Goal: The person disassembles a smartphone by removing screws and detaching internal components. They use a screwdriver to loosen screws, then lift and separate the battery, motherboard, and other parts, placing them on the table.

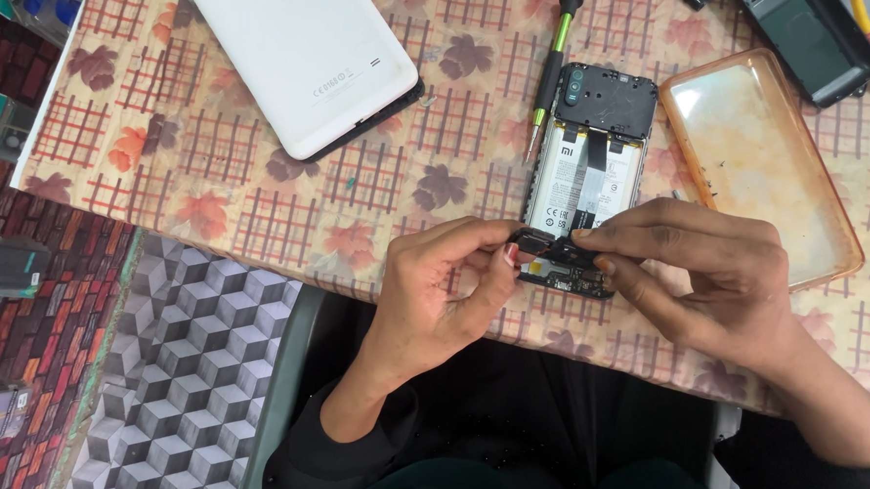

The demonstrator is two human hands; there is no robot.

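opened phone [583, 173], back off, battery exposed

The opened phone [587, 178] lies on the table [212, 196] between a screwdriver [550, 74] at its left and a case [761, 161] at its right; a tablet [297, 53] lies further left

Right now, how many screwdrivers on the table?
1. A green-and-black screwdriver lies on the tablecloth, just left of the opened phone and right of the white back cover. More may sit beyond the top edge, out of view.
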